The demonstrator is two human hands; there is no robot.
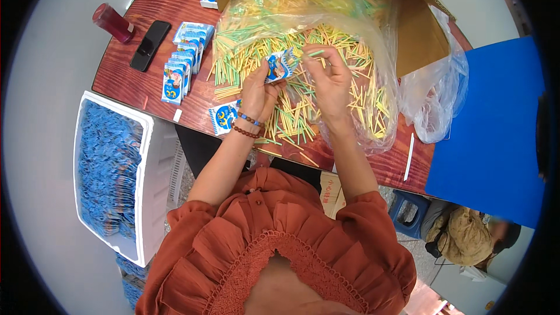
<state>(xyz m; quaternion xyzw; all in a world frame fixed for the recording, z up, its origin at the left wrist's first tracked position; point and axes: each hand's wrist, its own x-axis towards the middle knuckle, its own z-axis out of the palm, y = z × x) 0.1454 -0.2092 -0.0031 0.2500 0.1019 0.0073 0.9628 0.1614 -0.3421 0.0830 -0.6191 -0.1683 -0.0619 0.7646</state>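
My left hand (256,92) is closed around a small blue and white packet (279,66), held above a heap of short thin sticks (289,119) in yellow and pale green. Just right of the packet, thumb and forefinger of my right hand (331,81) pinch a pale green stick (315,54). A few more stick ends show at the packet's right end; whether they are inside it or behind it, I cannot tell. Beside my left wrist another blue and white packet (221,119) lies on the table.
Clear plastic sheeting (262,3) and a cardboard box (423,35) surround the sticks. Overlapping packets (174,83), a black phone (150,45) and a red bottle (112,22) are at left. A white foam box (146,157) full of blue packets stands lower left; a blue board (487,122) is right.
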